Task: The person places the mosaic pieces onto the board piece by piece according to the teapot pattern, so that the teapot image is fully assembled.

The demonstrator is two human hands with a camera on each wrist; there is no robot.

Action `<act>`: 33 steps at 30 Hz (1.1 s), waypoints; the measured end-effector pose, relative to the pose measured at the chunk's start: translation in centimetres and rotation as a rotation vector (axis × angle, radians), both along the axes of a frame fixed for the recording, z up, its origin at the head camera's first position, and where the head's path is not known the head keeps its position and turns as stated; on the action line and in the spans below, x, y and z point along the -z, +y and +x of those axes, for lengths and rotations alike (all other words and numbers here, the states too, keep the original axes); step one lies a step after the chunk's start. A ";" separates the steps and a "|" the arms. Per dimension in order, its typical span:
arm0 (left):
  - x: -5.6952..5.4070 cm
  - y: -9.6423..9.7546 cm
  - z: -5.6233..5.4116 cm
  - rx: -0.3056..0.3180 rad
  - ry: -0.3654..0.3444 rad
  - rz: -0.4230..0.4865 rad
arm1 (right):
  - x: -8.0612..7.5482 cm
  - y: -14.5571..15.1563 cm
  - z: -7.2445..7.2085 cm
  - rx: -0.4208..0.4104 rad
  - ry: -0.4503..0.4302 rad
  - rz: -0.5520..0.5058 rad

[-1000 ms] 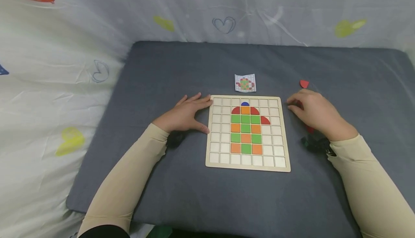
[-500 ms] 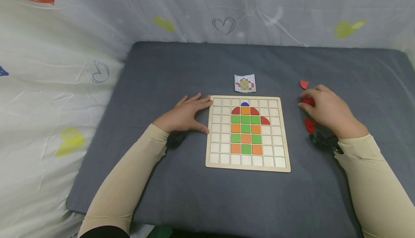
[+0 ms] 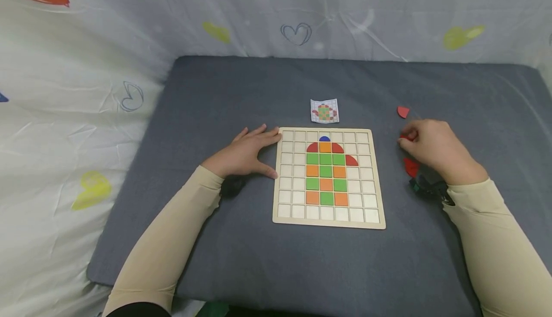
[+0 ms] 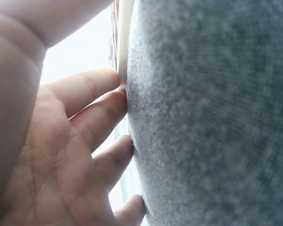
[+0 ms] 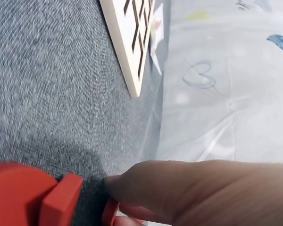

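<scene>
My left hand (image 3: 243, 153) lies at the left edge of a wooden grid board (image 3: 329, 224), fingers spread, thumb and index fingertips touching its side. The left wrist view shows the fingertips on the grey cloth and board edge. Right of the board, my right hand (image 3: 437, 149) pinches a red quarter-round tile (image 5: 110, 211) between thumb and fingers, low over the cloth; the palm hides part of it. Another red tile (image 3: 411, 167) lies just below that hand, and a further red piece (image 3: 403, 111) lies beyond it. In the board sit green, orange, red and blue tiles.
A small printed pattern card (image 3: 325, 111) lies behind the board. Grey cloth (image 3: 241, 269) covers the table surface. White patterned fabric (image 3: 258, 15) hangs at the back and left.
My right hand has moved from near the board's right edge back to the red tiles, where its fingers have closed on one. My left hand has stayed at the board.
</scene>
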State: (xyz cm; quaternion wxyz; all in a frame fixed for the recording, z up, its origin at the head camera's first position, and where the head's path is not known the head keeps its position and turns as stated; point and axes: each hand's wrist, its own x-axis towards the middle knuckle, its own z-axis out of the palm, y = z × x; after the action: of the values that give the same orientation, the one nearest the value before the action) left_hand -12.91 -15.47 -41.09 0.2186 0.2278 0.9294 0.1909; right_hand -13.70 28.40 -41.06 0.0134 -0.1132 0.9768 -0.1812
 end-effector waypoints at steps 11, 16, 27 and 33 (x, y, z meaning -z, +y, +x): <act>0.0 0.0 0.0 -0.008 -0.007 -0.004 | -1.2 -1.1 0.9 0.054 -0.091 0.007; -0.1 0.0 -0.1 -0.007 -0.009 -0.009 | -1.7 -2.1 1.7 0.038 -0.122 0.007; 0.1 0.0 -0.1 -0.008 -0.004 0.003 | -2.2 -4.4 3.4 -0.113 -0.124 -0.041; 0.1 0.0 -0.1 -0.016 0.000 -0.002 | -2.1 -5.4 4.3 -0.142 -0.159 -0.092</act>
State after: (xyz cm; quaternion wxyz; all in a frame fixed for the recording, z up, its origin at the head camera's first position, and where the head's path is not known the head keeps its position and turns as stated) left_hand -12.99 -15.46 -41.23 0.2171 0.2200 0.9315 0.1915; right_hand -9.36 22.96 -38.95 0.0982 -0.1678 0.9529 -0.2328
